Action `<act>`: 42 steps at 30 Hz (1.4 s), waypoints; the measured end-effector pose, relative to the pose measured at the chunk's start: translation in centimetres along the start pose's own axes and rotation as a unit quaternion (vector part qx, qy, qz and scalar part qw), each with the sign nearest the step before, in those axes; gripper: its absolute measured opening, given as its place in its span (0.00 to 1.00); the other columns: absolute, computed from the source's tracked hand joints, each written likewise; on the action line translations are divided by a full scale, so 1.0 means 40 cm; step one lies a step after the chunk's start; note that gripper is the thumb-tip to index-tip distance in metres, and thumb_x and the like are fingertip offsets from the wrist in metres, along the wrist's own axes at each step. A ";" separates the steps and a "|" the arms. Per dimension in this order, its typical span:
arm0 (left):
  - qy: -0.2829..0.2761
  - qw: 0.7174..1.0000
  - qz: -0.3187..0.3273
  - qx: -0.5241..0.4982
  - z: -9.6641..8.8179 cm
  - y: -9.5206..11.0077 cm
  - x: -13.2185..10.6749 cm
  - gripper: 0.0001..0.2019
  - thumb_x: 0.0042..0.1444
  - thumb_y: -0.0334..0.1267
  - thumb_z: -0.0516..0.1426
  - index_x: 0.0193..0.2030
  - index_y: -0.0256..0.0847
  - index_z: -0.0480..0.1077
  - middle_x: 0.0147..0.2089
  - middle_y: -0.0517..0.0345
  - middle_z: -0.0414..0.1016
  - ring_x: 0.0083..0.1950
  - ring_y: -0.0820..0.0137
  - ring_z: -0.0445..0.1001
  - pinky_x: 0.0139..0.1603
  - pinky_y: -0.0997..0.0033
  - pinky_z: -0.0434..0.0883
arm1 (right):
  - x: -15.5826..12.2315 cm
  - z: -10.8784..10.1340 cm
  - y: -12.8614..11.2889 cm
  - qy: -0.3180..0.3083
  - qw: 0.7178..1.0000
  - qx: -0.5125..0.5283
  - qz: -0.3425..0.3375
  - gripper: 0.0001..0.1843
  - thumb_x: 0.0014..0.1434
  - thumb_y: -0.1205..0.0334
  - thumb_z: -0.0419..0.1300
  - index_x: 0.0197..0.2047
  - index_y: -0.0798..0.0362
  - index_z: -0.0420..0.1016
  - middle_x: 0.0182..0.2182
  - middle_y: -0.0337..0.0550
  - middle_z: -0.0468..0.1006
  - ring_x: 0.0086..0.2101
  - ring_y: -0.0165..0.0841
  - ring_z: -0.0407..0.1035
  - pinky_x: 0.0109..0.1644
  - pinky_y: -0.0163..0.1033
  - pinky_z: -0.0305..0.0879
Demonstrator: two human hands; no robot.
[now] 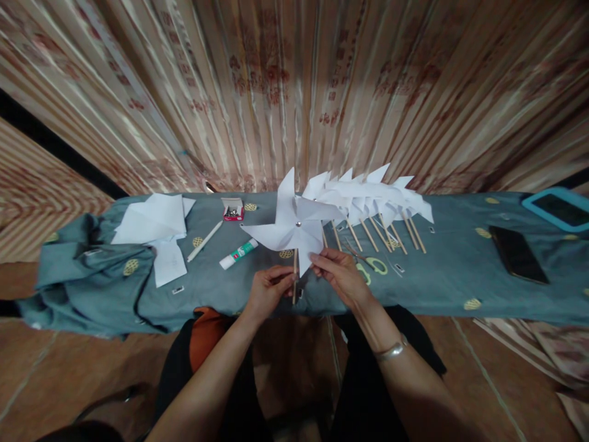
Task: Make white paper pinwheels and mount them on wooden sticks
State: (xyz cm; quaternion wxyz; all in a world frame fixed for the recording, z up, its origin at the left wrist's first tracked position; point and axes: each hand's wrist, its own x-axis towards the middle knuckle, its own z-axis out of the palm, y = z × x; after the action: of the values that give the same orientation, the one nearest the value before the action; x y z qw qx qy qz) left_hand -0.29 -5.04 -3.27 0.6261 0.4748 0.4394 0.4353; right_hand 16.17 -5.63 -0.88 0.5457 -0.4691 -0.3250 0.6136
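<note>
A white paper pinwheel (299, 230) stands upright before me, its blades fixed by a silver pin at the centre. My left hand (271, 288) is closed round its wooden stick (295, 279), below the blades. With thumb and fingers, my right hand (338, 273) pinches the tip of the lower right blade. Behind and to the right, several more white pinwheels (372, 199) lie in an overlapping row, sticks toward me. Scissors with yellow-green handles (377, 265) lie just past my right hand, partly hidden by it.
On the grey-green cloth (446, 264) lie a glue stick (238, 253), a white pen (205, 240), a small red box of pins (233, 210) and white paper sheets (151, 221). A dark phone (518, 253) and a blue-framed tablet (564, 209) are at right. A curtain (294, 92) hangs behind.
</note>
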 end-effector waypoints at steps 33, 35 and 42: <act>0.004 0.998 -0.056 -0.024 0.020 -0.004 0.000 0.17 0.38 0.44 0.68 0.33 0.35 0.81 0.17 0.64 0.68 0.17 0.79 0.62 0.20 0.76 0.64 | 0.024 -0.058 -0.026 0.052 0.989 -0.130 -0.042 0.24 0.39 0.37 0.68 0.21 0.52 0.79 0.19 0.40 0.76 0.19 0.26 0.61 0.24 0.35 0.57; 0.001 0.998 -0.060 -0.019 0.024 -0.004 -0.002 0.16 0.37 0.43 0.68 0.33 0.35 0.81 0.18 0.63 0.69 0.18 0.79 0.62 0.20 0.76 0.64 | 0.032 -0.070 -0.028 0.086 0.991 -0.095 -0.043 0.26 0.37 0.36 0.68 0.23 0.53 0.80 0.20 0.42 0.78 0.20 0.26 0.63 0.26 0.36 0.58; -0.013 0.997 -0.074 -0.009 0.025 -0.002 -0.024 0.14 0.38 0.42 0.69 0.33 0.38 0.81 0.23 0.60 0.74 0.20 0.78 0.65 0.20 0.78 0.65 | 0.043 -0.072 -0.013 0.103 0.994 0.003 -0.037 0.26 0.36 0.37 0.70 0.27 0.52 0.81 0.24 0.41 0.80 0.23 0.29 0.66 0.28 0.36 0.60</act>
State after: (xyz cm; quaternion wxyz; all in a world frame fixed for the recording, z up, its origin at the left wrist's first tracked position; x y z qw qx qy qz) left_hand 0.43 -6.20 -3.05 0.6665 0.4408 0.4610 0.3860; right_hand 19.09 -4.17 -1.77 0.6002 -0.5156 -0.2824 0.5423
